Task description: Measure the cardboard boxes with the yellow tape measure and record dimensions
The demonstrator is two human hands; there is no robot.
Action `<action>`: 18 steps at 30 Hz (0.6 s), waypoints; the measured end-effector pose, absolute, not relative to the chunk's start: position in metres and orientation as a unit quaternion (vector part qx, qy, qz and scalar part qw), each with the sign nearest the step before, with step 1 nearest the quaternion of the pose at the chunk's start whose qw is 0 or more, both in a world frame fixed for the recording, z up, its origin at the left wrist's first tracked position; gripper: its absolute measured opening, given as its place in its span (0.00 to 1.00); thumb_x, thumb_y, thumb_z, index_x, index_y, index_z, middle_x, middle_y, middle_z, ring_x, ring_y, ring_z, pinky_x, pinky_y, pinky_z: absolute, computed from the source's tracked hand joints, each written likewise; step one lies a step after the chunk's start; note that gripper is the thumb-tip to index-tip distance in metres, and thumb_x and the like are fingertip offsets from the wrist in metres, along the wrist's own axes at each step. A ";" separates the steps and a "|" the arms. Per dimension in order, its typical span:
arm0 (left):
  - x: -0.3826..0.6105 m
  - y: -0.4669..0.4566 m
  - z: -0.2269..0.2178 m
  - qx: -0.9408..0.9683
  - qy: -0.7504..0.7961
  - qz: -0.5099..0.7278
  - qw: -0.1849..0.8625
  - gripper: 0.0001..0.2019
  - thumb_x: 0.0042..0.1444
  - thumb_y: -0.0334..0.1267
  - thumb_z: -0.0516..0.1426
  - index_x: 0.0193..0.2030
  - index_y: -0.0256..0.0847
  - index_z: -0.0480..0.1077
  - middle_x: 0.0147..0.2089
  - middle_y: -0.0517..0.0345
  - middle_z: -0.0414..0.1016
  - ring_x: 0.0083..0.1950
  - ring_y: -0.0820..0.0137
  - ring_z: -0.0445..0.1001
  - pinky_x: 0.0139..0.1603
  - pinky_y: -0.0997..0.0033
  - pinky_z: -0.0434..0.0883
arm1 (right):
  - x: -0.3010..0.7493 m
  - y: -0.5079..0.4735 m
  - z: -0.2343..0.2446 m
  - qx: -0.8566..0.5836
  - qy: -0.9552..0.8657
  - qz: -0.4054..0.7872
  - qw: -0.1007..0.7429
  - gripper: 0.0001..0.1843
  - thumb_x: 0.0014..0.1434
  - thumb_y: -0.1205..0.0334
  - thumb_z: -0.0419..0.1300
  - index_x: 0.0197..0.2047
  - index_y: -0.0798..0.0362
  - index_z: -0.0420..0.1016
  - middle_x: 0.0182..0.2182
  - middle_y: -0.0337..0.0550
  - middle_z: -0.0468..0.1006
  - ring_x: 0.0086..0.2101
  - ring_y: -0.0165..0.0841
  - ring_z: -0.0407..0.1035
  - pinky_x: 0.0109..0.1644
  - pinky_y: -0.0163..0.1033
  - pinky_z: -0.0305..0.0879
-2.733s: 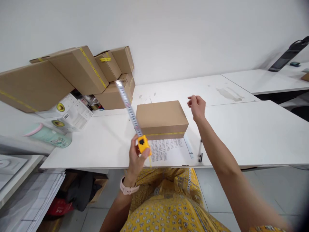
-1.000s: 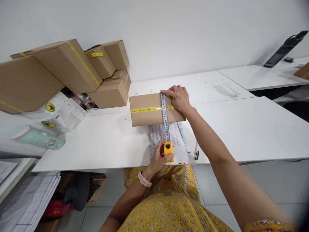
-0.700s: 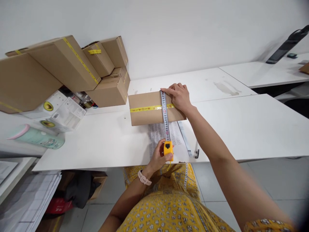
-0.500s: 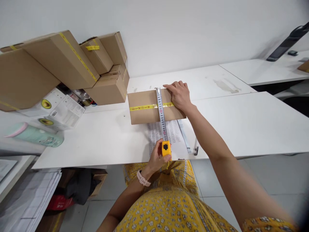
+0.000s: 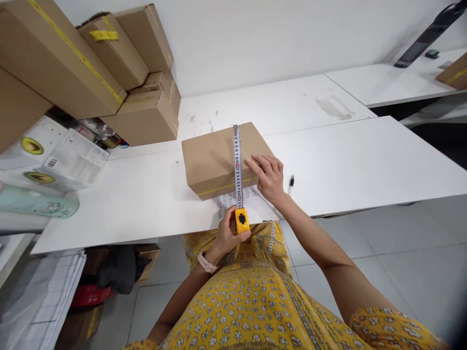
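My left hand [image 5: 228, 233] is closed around the yellow case of a tape measure [image 5: 242, 221] at the table's front edge. The extended blade [image 5: 238, 170] runs away from me across the upper face of a cardboard box [image 5: 211, 153], its metal end at the box's far edge. My right hand [image 5: 270, 180] lies at the box's near right part, fingers stretched out over the cardboard; its thumb is hidden. Yellow tape shows along the box's near side. A printed sheet [image 5: 226, 204] lies partly under the box, and a pen [image 5: 291, 183] is right of my right hand.
Stacked cardboard boxes [image 5: 142, 119], white avocado-print cartons [image 5: 76, 158] and a mint-green bottle [image 5: 40, 200] stand at the left. The white table [image 5: 346, 165] carries stains near the back. A dark bottle [image 5: 426, 36] stands on the far right surface.
The box has turned over: its yellow-taped face was on top and now faces me. My right hand has moved from the far right edge nearer to me. The left hand keeps hold of the tape measure.
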State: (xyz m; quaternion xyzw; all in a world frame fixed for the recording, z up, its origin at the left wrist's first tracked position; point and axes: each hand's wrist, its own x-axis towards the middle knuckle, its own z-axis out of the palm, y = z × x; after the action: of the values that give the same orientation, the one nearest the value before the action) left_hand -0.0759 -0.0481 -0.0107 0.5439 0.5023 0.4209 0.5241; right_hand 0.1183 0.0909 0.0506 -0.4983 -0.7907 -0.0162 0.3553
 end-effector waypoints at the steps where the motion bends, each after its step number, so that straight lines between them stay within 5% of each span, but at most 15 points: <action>1: -0.077 -0.048 -0.010 0.552 0.500 0.413 0.524 0.43 0.45 0.49 0.71 0.66 0.40 0.62 0.57 0.44 0.77 0.55 0.54 0.78 0.59 0.52 0.74 | 0.120 0.087 0.054 -0.497 -0.785 0.006 0.369 0.28 0.73 0.62 0.42 0.65 0.34 0.74 0.58 0.48 0.79 0.59 0.47 0.68 0.64 0.59 0.58; 6: -0.081 -0.062 0.003 0.607 0.498 0.354 0.508 0.43 0.44 0.47 0.72 0.67 0.41 0.63 0.60 0.45 0.76 0.59 0.52 0.76 0.65 0.48 0.70 | 0.133 0.080 0.103 -0.513 -0.666 0.172 0.513 0.30 0.75 0.43 0.37 0.69 0.36 0.68 0.53 0.48 0.81 0.49 0.43 0.74 0.52 0.54 0.71; 9: -0.081 -0.076 0.013 0.629 0.494 0.302 0.519 0.44 0.44 0.45 0.72 0.68 0.43 0.64 0.63 0.46 0.74 0.62 0.50 0.74 0.67 0.47 0.69 | 0.144 0.075 0.123 -0.487 -0.607 0.243 0.580 0.31 0.72 0.35 0.43 0.67 0.38 0.70 0.47 0.47 0.81 0.41 0.39 0.76 0.44 0.48 0.75; 13: -0.082 -0.089 0.020 0.642 0.473 0.246 0.550 0.45 0.45 0.44 0.72 0.70 0.44 0.63 0.66 0.46 0.72 0.65 0.51 0.73 0.69 0.48 0.68 | 0.159 0.060 0.119 -0.438 -0.573 0.273 0.637 0.22 0.66 0.40 0.61 0.56 0.43 0.79 0.33 0.40 0.79 0.30 0.32 0.73 0.34 0.42 0.75; 18: -0.085 -0.092 0.018 0.621 0.487 0.288 0.543 0.54 0.47 0.44 0.73 0.76 0.48 0.51 0.69 0.45 0.66 0.67 0.52 0.71 0.68 0.48 0.69 | 0.156 0.014 0.091 -0.430 -0.558 0.310 0.639 0.13 0.65 0.53 0.66 0.51 0.46 0.81 0.27 0.35 0.80 0.23 0.27 0.71 0.26 0.35 0.71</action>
State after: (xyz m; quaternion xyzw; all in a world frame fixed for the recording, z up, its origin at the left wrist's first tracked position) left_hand -0.0846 -0.0918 0.0176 0.6207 0.4867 0.2882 0.5429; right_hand 0.1564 0.0137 0.0907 -0.4296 -0.5576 0.3099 0.6392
